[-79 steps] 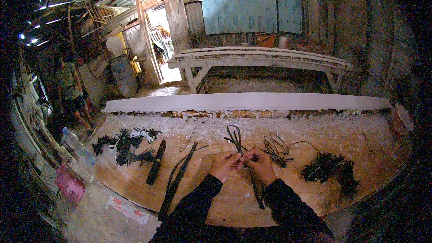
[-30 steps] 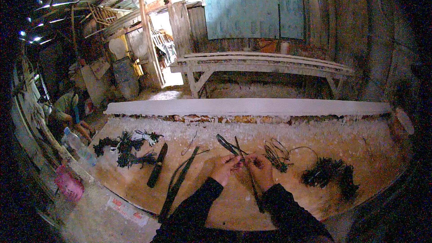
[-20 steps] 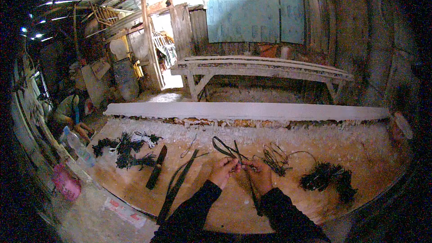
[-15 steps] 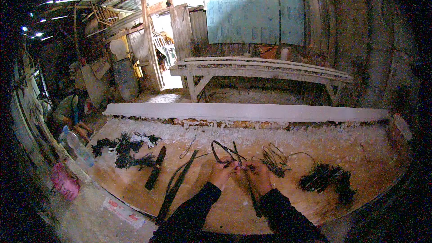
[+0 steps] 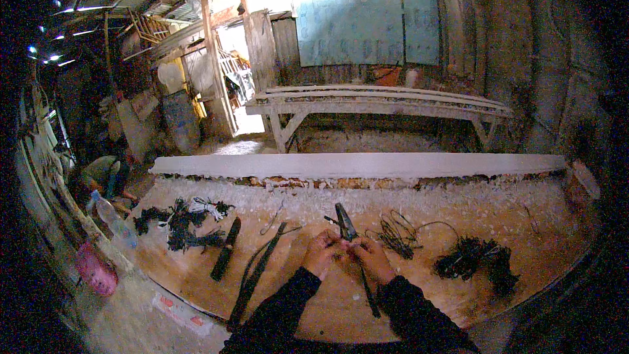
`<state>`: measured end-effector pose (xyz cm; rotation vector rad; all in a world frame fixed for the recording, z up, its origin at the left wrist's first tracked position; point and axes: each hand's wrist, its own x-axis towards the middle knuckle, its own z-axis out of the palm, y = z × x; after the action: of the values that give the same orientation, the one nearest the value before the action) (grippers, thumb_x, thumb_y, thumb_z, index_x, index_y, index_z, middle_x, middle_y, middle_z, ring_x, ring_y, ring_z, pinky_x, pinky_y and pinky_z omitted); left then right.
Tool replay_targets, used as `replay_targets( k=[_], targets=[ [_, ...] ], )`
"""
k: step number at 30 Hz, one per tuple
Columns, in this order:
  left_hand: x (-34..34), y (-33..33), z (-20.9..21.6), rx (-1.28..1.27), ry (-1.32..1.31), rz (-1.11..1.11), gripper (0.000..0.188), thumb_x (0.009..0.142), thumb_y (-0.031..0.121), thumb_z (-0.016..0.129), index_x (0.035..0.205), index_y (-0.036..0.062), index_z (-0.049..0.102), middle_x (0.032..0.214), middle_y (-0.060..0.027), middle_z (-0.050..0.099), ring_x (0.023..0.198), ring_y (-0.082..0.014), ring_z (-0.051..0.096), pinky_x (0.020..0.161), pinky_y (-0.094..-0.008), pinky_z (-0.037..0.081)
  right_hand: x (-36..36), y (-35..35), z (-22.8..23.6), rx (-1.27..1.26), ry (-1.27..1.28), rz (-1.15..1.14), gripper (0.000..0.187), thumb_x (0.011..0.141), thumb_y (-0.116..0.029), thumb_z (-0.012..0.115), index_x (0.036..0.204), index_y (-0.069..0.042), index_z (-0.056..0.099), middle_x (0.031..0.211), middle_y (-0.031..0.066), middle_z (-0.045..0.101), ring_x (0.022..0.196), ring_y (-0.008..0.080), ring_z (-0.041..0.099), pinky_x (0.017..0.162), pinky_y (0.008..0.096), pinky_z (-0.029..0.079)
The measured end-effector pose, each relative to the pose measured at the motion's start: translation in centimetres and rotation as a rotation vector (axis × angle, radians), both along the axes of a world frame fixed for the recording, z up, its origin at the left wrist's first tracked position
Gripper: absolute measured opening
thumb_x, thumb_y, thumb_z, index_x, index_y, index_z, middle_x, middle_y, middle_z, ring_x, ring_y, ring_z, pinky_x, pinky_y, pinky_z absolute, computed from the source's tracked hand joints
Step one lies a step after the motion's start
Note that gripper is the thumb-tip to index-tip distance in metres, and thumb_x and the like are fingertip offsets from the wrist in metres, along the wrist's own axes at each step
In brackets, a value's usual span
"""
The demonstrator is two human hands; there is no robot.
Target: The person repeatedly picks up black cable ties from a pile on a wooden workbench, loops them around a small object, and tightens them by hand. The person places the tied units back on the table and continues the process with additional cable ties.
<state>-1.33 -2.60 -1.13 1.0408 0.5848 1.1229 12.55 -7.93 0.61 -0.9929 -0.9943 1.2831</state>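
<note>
My left hand (image 5: pixel 320 254) and my right hand (image 5: pixel 373 259) meet over the table, with fingers pinched on a dark flat strip (image 5: pixel 345 221). Its upper part stands up beyond my fingertips, and a tail (image 5: pixel 369 292) hangs down beside my right hand. My fingers hide the spot where it is gripped. Left of my hands lie a long dark strip (image 5: pixel 259 272) with a thinner one alongside, and a short wide dark piece (image 5: pixel 226 249). A loose coil of thin dark cord (image 5: pixel 396 237) rests just right of my right hand.
Bundles of dark cords lie at the left (image 5: pixel 187 226) and right (image 5: pixel 477 263) of the brown tabletop (image 5: pixel 327 318). A raised whitish beam (image 5: pixel 357 165) borders its far side. A plastic bottle (image 5: pixel 111 216) and a pink object (image 5: pixel 97 269) are at the left. A person (image 5: pixel 105 177) crouches farther left.
The wide loop above my left hand has gone; the strip now stands in a narrower shape beyond my fingers. Both hands stay close together. The person at the left has shifted posture.
</note>
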Motion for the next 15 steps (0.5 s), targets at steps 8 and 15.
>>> replay_targets(
  k=[8, 15],
  targets=[
    [0.01, -0.48, 0.72, -0.062, 0.132, 0.001, 0.014, 0.078, 0.007, 0.064, 0.087, 0.0069, 0.053, 0.078, -0.0039, 0.06, 0.065, -0.0136, 0.059, 0.052, -0.0249, 0.047, 0.08, -0.21, 0.25, 0.024, 0.003, -0.073, 0.008, 0.087, -0.011, 0.054, 0.082, -0.005, 0.054, 0.076, 0.0028, 0.057, 0.069, 0.0113, 0.054, 0.065, 0.0256, 0.046],
    [0.51, -0.95, 0.94, -0.114, 0.026, -0.001, 0.014, 0.078, 0.007, 0.065, 0.088, 0.004, 0.055, 0.077, -0.0044, 0.06, 0.064, -0.0137, 0.058, 0.055, -0.0241, 0.048, -0.04, -0.32, 0.57, 0.094, 0.067, -0.067, 0.006, 0.083, -0.009, 0.059, 0.083, -0.003, 0.057, 0.08, 0.004, 0.061, 0.073, 0.0136, 0.057, 0.067, 0.0266, 0.049]
  ],
)
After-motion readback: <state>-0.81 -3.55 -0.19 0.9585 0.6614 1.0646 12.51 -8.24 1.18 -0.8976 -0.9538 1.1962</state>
